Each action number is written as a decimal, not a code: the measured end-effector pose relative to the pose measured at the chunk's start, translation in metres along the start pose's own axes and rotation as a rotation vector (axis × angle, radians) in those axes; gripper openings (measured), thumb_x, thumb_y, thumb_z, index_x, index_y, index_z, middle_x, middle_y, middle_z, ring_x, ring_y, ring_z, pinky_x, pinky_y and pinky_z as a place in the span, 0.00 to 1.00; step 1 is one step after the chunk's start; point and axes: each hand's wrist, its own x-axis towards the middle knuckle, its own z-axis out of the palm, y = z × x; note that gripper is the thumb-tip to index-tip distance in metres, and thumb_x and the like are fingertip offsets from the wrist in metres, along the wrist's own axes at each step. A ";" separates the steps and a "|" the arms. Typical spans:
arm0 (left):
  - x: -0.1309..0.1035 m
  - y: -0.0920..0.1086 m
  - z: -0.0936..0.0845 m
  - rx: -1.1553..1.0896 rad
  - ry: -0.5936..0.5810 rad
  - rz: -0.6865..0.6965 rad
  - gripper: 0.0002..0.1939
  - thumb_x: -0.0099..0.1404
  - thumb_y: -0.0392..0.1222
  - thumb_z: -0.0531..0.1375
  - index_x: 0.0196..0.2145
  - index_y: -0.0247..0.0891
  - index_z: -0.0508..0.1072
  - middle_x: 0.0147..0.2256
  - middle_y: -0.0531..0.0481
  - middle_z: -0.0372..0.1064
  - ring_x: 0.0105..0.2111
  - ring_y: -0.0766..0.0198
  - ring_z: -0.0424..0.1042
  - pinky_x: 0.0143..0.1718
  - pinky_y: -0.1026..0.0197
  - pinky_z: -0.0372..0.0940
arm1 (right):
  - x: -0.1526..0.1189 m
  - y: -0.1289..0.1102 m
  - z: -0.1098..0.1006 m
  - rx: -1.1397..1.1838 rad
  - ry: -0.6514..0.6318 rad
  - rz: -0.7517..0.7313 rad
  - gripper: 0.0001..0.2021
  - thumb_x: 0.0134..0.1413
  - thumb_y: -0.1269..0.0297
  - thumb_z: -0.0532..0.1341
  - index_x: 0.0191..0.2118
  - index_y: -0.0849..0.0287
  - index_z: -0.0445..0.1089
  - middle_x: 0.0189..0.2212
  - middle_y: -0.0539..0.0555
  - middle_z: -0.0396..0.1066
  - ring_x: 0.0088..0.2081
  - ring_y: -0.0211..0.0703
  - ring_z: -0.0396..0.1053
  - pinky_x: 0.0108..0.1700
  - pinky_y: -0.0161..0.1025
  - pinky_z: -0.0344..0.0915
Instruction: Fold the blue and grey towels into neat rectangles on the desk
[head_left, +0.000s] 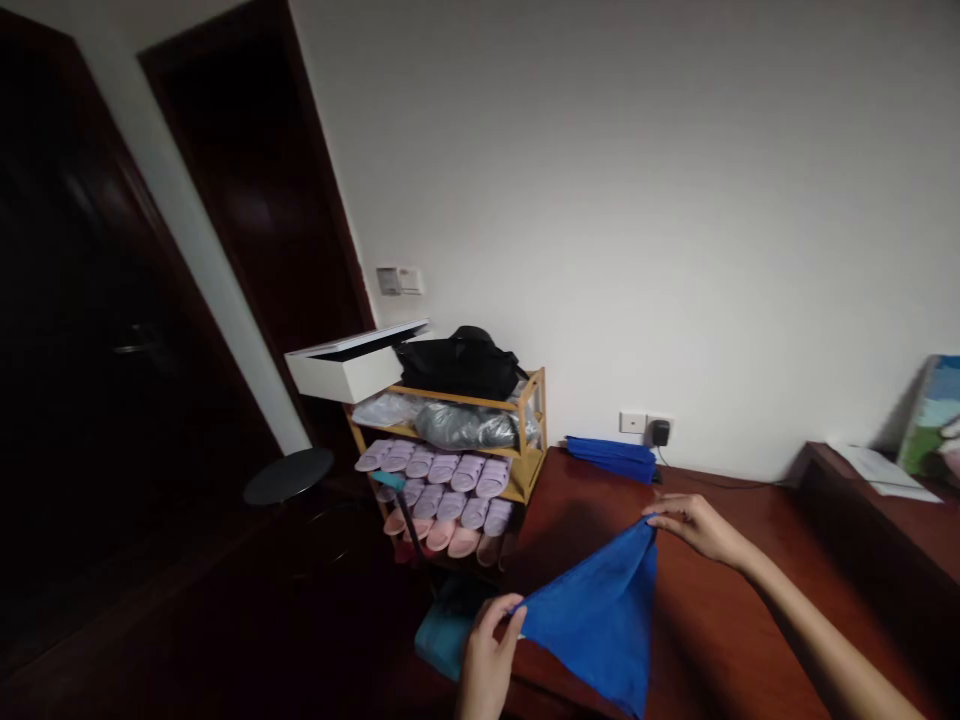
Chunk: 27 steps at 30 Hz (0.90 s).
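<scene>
A blue cloth (pixel 600 620) hangs stretched between my two hands above the reddish-brown wooden table. My left hand (pixel 493 640) pinches one corner, near the table's left edge. Higher and farther to the right, my right hand (pixel 696 524) grips another corner between thumb and fingers. The top edge of the cloth runs taut between them, and its lower part droops in loose folds. Against the wall, a folded stack of blue cloth (pixel 611 458) lies at the back of the table (pixel 731 590).
Left of the table stands a wooden rack (pixel 531 440) with rows of slippers (pixel 444 468), a black bag (pixel 461 362) and a white box (pixel 345 372). Nearby are a round stool (pixel 289 476) and a teal dustpan (pixel 441 640). A black plug (pixel 660 432) trails its cable along the wall.
</scene>
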 end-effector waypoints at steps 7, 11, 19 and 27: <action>0.017 0.122 0.012 -0.094 -0.128 0.126 0.19 0.61 0.60 0.65 0.38 0.41 0.80 0.39 0.46 0.82 0.42 0.52 0.80 0.47 0.54 0.76 | -0.074 -0.022 -0.068 0.058 0.252 0.060 0.23 0.63 0.40 0.59 0.47 0.53 0.80 0.49 0.56 0.79 0.51 0.53 0.76 0.53 0.45 0.72; 0.038 0.168 0.015 -0.095 -0.238 0.143 0.17 0.56 0.55 0.69 0.35 0.40 0.81 0.36 0.47 0.82 0.38 0.53 0.81 0.43 0.53 0.76 | -0.109 -0.022 -0.085 0.083 0.308 0.093 0.26 0.62 0.39 0.59 0.49 0.54 0.79 0.50 0.57 0.79 0.52 0.54 0.75 0.56 0.48 0.71; 0.059 0.198 0.035 -0.137 -0.401 0.109 0.22 0.48 0.55 0.74 0.34 0.35 0.81 0.31 0.45 0.81 0.33 0.54 0.80 0.38 0.54 0.75 | -0.169 -0.034 -0.095 0.105 0.350 0.179 0.26 0.61 0.37 0.59 0.48 0.54 0.80 0.48 0.56 0.80 0.51 0.56 0.76 0.56 0.49 0.72; 0.048 0.207 0.047 -0.209 -0.428 0.140 0.20 0.49 0.54 0.75 0.34 0.37 0.82 0.33 0.44 0.82 0.35 0.54 0.80 0.38 0.57 0.74 | -0.205 -0.055 -0.091 0.107 0.439 0.234 0.26 0.59 0.37 0.60 0.45 0.55 0.81 0.45 0.58 0.81 0.49 0.56 0.77 0.55 0.49 0.72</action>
